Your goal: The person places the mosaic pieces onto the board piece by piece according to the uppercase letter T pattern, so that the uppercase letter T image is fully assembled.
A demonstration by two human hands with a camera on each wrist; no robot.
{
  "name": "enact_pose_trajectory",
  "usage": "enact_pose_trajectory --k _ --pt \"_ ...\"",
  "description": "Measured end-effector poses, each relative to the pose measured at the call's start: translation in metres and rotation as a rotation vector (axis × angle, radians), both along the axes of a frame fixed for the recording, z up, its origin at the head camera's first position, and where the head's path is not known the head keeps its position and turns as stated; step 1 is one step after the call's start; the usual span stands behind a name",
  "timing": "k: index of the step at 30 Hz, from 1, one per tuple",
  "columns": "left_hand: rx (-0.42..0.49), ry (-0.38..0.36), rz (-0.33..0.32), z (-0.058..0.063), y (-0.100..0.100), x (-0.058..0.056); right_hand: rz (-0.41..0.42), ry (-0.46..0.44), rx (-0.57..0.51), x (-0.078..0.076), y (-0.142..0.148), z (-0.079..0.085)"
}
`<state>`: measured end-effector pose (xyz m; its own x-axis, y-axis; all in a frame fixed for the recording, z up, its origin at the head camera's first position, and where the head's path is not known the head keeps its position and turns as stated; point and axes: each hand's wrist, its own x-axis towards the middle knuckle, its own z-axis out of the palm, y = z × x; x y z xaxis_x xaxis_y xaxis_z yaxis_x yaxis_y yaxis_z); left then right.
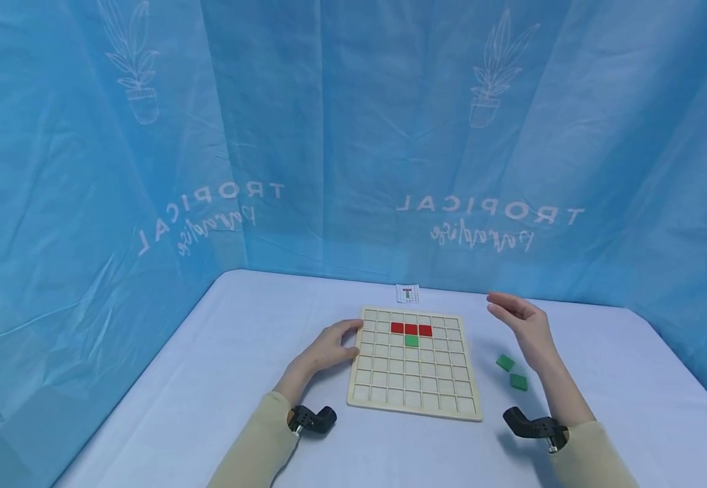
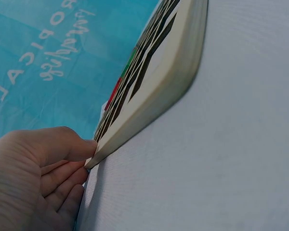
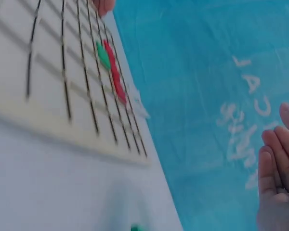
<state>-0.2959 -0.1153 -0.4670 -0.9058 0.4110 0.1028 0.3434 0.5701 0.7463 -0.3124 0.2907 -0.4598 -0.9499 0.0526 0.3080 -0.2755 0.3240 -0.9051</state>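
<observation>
A pale square grid board (image 1: 414,400) lies on the white table. Three red tiles (image 1: 411,329) form a row near its far side, and one green tile (image 1: 411,341) sits just below the middle one. My left hand (image 1: 325,347) rests against the board's left edge, thumb and fingertips touching the rim, as the left wrist view shows closely. Raised over the table right of the board, my right hand (image 1: 527,329) has its fingers extended with nothing between them and the thumb. Two loose green tiles (image 1: 518,381) lie on the table below it.
A small printed card (image 1: 407,293) with a T-shaped pattern lies beyond the board's far edge. Blue curtains (image 1: 353,135) with white lettering hang around the table (image 1: 280,305). Each wrist wears a black camera mount (image 1: 312,419).
</observation>
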Motion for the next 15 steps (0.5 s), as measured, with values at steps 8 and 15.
enact_pose_trajectory --k 8,15 --pt "-0.007 0.002 0.002 0.001 0.001 0.002 -0.148 -0.037 0.035 0.057 0.008 0.028" --pt "0.001 0.015 -0.012 0.002 0.000 0.002 -0.180 -0.071 0.090 0.080 0.013 0.030"
